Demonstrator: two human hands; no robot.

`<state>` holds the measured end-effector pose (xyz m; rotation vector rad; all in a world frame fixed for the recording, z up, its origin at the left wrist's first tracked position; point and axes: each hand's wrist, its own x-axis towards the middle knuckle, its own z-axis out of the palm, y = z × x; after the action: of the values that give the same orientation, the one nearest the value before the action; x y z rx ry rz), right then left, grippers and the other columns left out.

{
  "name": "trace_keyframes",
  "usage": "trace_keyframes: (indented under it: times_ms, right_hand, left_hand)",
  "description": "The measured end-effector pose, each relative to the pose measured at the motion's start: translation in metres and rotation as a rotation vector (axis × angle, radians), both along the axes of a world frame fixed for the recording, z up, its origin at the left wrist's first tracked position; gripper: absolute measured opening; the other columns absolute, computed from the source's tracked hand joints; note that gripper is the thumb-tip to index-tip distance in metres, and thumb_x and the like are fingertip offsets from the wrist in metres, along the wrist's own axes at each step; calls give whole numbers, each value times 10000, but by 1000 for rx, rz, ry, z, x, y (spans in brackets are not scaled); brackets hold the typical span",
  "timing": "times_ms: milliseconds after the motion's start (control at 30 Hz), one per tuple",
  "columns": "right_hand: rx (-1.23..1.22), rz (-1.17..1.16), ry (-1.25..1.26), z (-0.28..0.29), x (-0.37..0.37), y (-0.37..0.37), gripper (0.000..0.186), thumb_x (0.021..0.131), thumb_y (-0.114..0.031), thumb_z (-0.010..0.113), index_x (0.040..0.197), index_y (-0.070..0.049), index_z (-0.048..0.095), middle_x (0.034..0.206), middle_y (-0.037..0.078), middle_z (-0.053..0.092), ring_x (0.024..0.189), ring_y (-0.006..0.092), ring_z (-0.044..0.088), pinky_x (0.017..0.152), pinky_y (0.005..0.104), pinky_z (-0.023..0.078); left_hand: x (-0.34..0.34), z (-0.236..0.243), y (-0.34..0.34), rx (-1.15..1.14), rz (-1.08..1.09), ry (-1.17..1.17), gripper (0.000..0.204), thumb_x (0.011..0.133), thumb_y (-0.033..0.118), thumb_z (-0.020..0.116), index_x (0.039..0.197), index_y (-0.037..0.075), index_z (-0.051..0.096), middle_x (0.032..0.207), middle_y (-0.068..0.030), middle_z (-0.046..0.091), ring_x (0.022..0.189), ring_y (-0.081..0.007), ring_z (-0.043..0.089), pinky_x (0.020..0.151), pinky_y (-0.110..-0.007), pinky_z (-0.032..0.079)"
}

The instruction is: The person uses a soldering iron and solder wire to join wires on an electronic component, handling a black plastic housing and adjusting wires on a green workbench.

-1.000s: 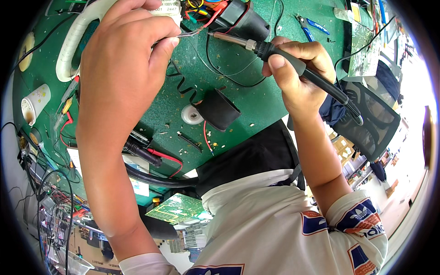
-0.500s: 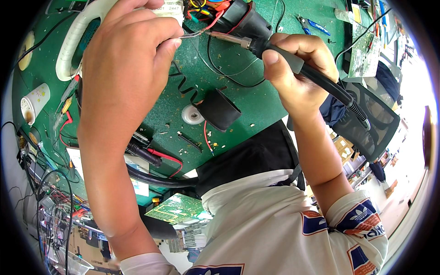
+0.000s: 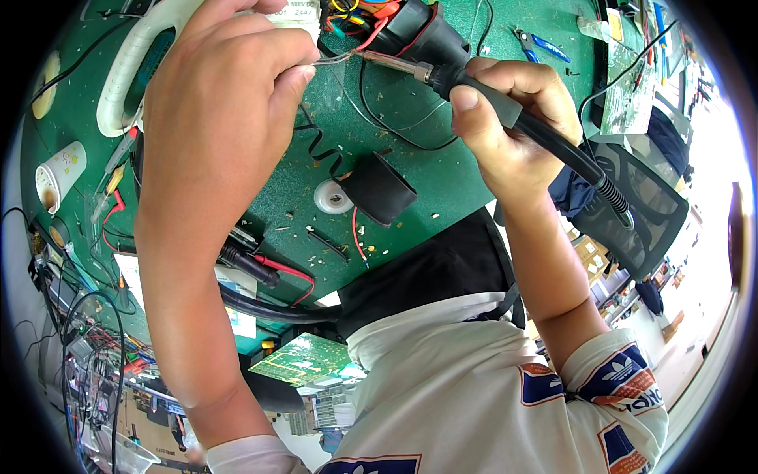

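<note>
My right hand (image 3: 521, 118) grips a soldering iron (image 3: 493, 96) by its dark handle, thumb on top, the metal tip pointing left. That tip meets the bare end of a red wire (image 3: 374, 35) near the top middle. From the left, my left hand (image 3: 217, 110) pinches a thin silvery wire, apparently solder (image 3: 335, 59), its end at the same spot. The red wire runs up into a bundle of coloured wires (image 3: 359, 9) beside a black plastic housing (image 3: 430, 35). A white labelled block (image 3: 298, 16) is partly hidden behind my left fingers.
On the green bench lie a black ring-shaped part (image 3: 379, 189), a small white spool (image 3: 332, 197) and blue-handled pliers (image 3: 545, 47). To the left are a white curved handle (image 3: 118, 87) and a paper cup (image 3: 61, 178). A mesh chair (image 3: 632, 205) stands at right.
</note>
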<state>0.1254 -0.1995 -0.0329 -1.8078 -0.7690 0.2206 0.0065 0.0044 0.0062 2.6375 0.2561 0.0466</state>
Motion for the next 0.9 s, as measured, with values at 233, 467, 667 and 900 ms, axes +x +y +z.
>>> trace_keyframes:
  times_ms: [233, 467, 667, 900]
  right_hand:
    - [-10, 4, -17, -1, 0, 0, 240, 711, -169, 847, 759, -58, 639, 666, 5, 654, 569, 77, 595, 542, 222, 491]
    - [-11, 9, -54, 0, -2, 1, 248, 710, -178, 849, 760, -53, 641, 638, 7, 644, 539, 79, 587, 515, 226, 489]
    - [-63, 8, -105, 3, -3, 1, 249, 711, -190, 849, 766, -67, 640, 635, 5, 647, 520, 86, 594, 507, 228, 494]
    - [-71, 10, -122, 2, -7, -2, 289, 726, -242, 857, 796, -66, 639, 677, 21, 662, 529, 125, 623, 505, 247, 509]
  left_hand:
    - [-1, 0, 0, -11, 14, 13, 105, 828, 96, 672, 890, 17, 701, 903, -91, 670, 1157, -278, 566, 808, -370, 493]
    - [-1, 0, 1, 38, -26, -11, 103, 822, 91, 675, 889, 17, 701, 907, -96, 674, 1157, -283, 566, 854, -378, 480]
    - [-1, 0, 1, 40, -23, -8, 106, 817, 91, 680, 889, 16, 699, 906, -99, 673, 1155, -288, 568, 868, -381, 474]
    - [0, 1, -1, -2, 12, 3, 104, 820, 86, 678, 893, 15, 700, 908, -94, 675, 1152, -281, 572, 867, -381, 474]
